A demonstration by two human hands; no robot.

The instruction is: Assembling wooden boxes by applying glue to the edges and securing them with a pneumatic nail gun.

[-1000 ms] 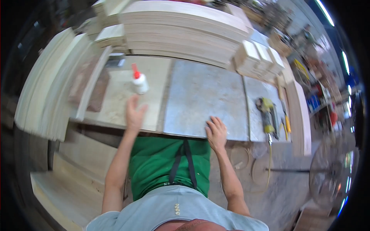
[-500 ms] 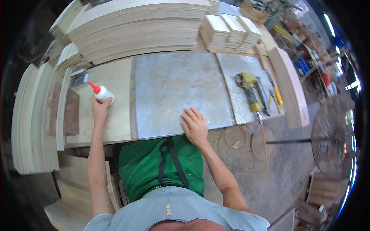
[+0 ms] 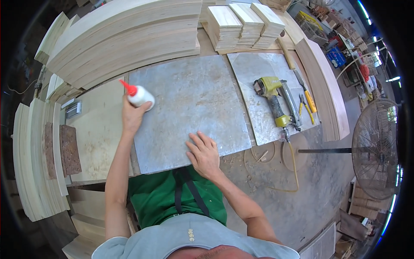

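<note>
Left of centre, our left hand [image 3: 133, 115] pinches white bottle [image 3: 141, 96]; lower centre, our right hand [image 3: 205, 156] spread. Hard squeeze could cause leak.

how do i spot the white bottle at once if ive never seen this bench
Find the larger grey metal sheet, mid-picture. Near its far left corner, the person's left grip holds a white bottle. Its pointed red nozzle sets it apart from the yellow-green nail gun at right.
</note>
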